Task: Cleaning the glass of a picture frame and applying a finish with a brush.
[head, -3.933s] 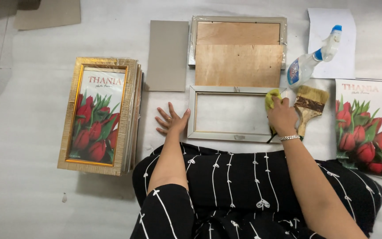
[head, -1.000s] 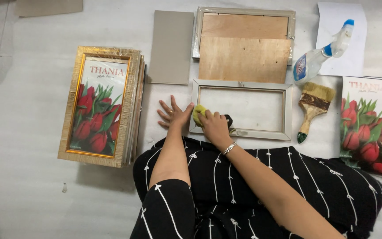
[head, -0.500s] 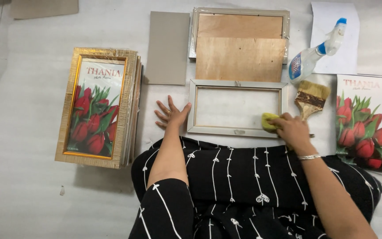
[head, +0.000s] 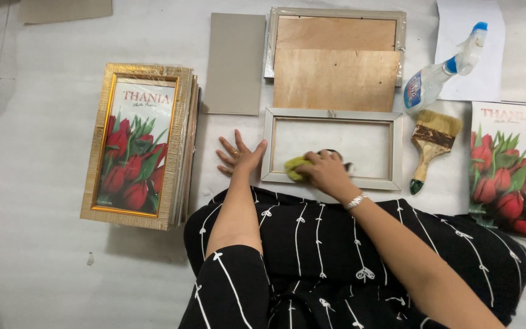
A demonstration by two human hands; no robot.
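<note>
A silver picture frame (head: 332,114) with a glass pane lies flat in front of me. My right hand (head: 325,173) holds a yellow cloth (head: 295,167) pressed on the glass near the frame's lower left corner. My left hand (head: 238,154) rests flat on the white surface, fingers spread, with its thumb against the frame's left edge. A bracelet sits on my right wrist.
A stack of gold frames with tulip prints (head: 138,143) stands at the left. A grey board (head: 234,63) and a second frame with wooden backing boards (head: 336,55) lie behind. A spray bottle (head: 439,76), a paintbrush (head: 430,146) and loose tulip prints (head: 509,164) are at the right.
My right hand has slid the yellow cloth from the frame's lower right corner leftward across the glass to the lower left. My left hand has stayed in place.
</note>
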